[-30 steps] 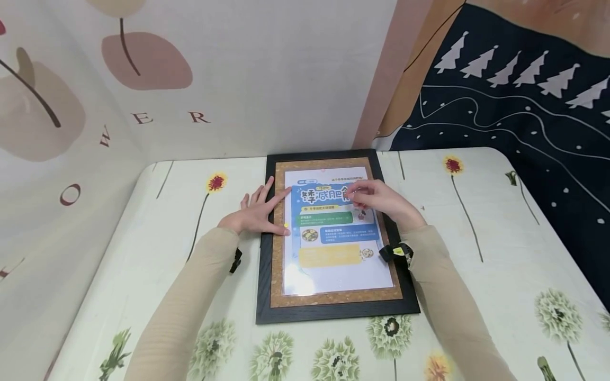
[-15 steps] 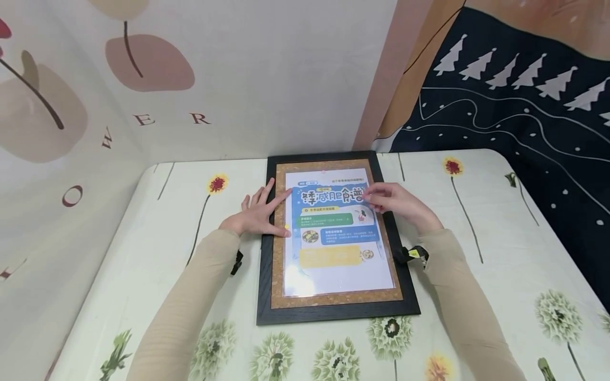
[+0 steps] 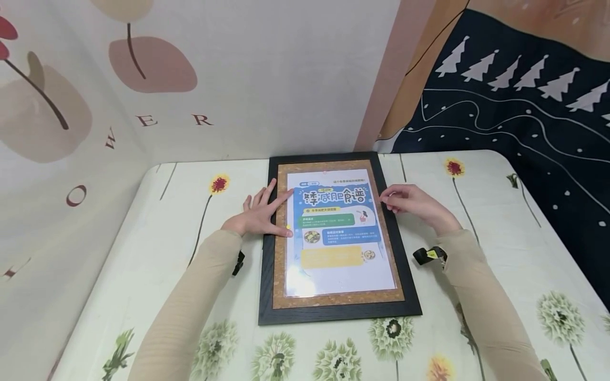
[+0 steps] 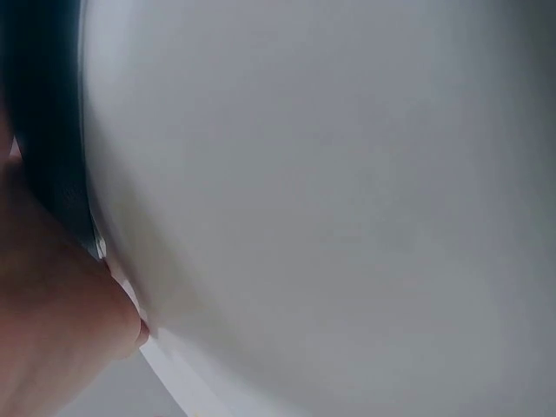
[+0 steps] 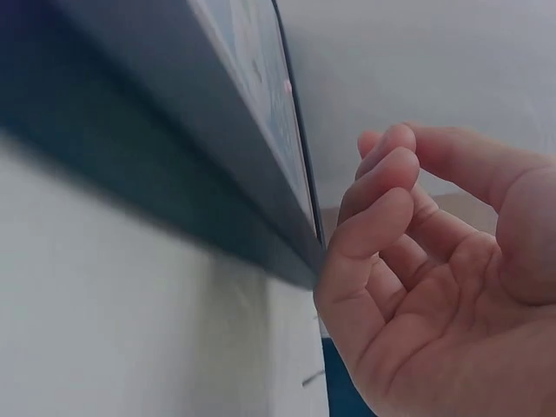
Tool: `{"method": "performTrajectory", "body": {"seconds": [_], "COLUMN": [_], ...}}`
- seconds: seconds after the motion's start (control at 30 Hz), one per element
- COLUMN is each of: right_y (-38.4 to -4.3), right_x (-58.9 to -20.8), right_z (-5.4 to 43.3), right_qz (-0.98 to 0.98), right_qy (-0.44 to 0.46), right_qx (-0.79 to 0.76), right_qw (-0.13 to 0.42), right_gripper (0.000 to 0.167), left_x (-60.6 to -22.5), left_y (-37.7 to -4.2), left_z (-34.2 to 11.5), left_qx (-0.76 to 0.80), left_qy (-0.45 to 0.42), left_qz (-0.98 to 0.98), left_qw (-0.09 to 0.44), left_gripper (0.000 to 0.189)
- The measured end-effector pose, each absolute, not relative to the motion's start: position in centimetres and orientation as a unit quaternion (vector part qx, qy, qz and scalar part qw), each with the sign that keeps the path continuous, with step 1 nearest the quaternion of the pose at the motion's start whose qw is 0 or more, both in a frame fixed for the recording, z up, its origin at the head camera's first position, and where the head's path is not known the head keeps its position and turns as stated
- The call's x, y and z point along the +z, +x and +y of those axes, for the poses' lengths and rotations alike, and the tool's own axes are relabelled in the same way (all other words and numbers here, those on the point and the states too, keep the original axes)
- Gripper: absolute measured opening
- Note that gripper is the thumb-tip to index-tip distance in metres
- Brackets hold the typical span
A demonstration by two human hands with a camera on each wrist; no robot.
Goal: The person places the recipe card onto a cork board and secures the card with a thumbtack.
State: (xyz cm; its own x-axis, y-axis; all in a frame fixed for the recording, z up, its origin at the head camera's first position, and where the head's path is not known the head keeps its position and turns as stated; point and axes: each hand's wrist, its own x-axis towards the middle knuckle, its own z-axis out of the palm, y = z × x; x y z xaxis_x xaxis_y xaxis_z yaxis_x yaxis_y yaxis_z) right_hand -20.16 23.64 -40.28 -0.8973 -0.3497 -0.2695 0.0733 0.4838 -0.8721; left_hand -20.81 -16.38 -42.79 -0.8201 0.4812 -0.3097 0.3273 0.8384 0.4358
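Note:
A printed sheet (image 3: 329,278) with blue, green and yellow blocks lies on a cork board (image 3: 279,270) in a black frame (image 3: 340,312). Its top edge carries a small pink pin (image 3: 325,171), and a yellow pin (image 3: 288,227) shows at the left edge. My left hand (image 3: 257,216) spreads its fingers over the frame's left side; thumb and forefinger touch the sheet's edge. At the frame's right side is my right hand (image 3: 413,203), thumb and fingertips pinched together. A tiny pale object seems to sit between them, its kind unclear. The right wrist view shows these curled fingers (image 5: 378,217) beside the frame.
The frame lies on a table with a flowered white cloth (image 3: 229,296), near its back edge. Behind stands a pale printed curtain (image 3: 267,79), with a dark tree-patterned cloth (image 3: 505,121) at right. The left wrist view is mostly blurred white.
My right hand has moved right, from over the sheet's title to the frame's right side, uncovering the title. The left hand keeps its place on the frame.

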Motion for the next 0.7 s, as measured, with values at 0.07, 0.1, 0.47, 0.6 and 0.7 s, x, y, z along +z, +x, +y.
{"method": "performTrajectory", "body": {"seconds": [0.07, 0.1, 0.47, 0.6, 0.7], "right_y": [-20.1, -20.1, -19.9, -20.0, -20.1], "right_x": [-40.1, -40.1, -39.5, -39.6, -39.7], "right_z": [24.1, 24.4, 27.2, 28.3, 29.0], "right_qz": [0.839, 0.841, 0.868, 0.876, 0.880], "right_qy": [-0.083, -0.085, -0.062, -0.055, -0.052], "right_qx": [-0.494, -0.490, -0.450, -0.439, -0.431], "right_qw": [0.212, 0.212, 0.200, 0.192, 0.192], "right_gripper": [0.031, 0.031, 0.033, 0.031, 0.032], "left_x": [-42.8, -42.8, -42.7, -42.6, -42.6], "left_y": [-20.8, -20.8, -20.7, -20.6, -20.6], "left_z": [-16.4, -16.4, -16.3, -16.2, -16.2], "left_qx": [0.184, 0.183, 0.186, 0.180, 0.178], "left_qy": [0.216, 0.217, 0.221, 0.219, 0.218], "left_qz": [0.936, 0.936, 0.936, 0.938, 0.939], "left_qw": [0.208, 0.207, 0.200, 0.199, 0.200], "left_gripper": [0.111, 0.111, 0.110, 0.110, 0.110]}}
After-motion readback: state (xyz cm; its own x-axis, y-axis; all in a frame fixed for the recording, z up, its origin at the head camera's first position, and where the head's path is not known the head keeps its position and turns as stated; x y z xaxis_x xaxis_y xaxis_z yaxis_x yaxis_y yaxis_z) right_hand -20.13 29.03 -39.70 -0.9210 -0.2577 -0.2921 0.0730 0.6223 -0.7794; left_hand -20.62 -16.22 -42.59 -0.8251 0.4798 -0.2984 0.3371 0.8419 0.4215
